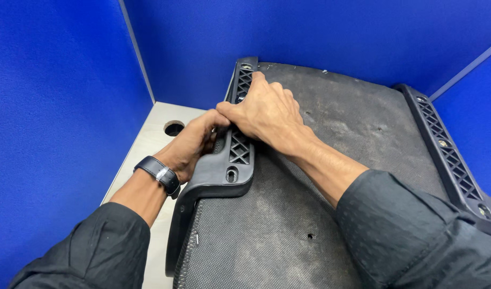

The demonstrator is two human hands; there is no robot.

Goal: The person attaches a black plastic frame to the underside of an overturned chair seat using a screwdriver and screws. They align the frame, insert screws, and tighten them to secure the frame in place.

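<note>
A: Main obj?
B: Upturned chair seat (pixel 331 160), underside up, gray fabric w/ dusty marks. Lay on a pale desk (pixel 144 150), filled most of the frame ctr to right.

A: Hands?
B: Both at the seat's left black plastic bracket (pixel 236 155), the ribbed strip w/ lattice cutouts. Right hand (pixel 267 109) lay palm-down across it, fingers curled over the far edge, pressed together, thumb toward the left hand. Left hand (pixel 194 142) gripped the bracket's outer side from the desk side, fingers tucked under, tips hidden. Thumbs touching or nearly, couldn't tell which.

A: Holding any tool?
B: Couldn't tell, nothing visible in either hand.

A: Other stuff?
B: Black wristwatch (pixel 159 174) on left wrist, dark sleeves. Second matching bracket (pixel 451 155) along seat's right edge, untouched. Round cable hole (pixel 174 128) in desk, just beside left hand. Blue partition walls (pixel 53 107) all around.
</note>
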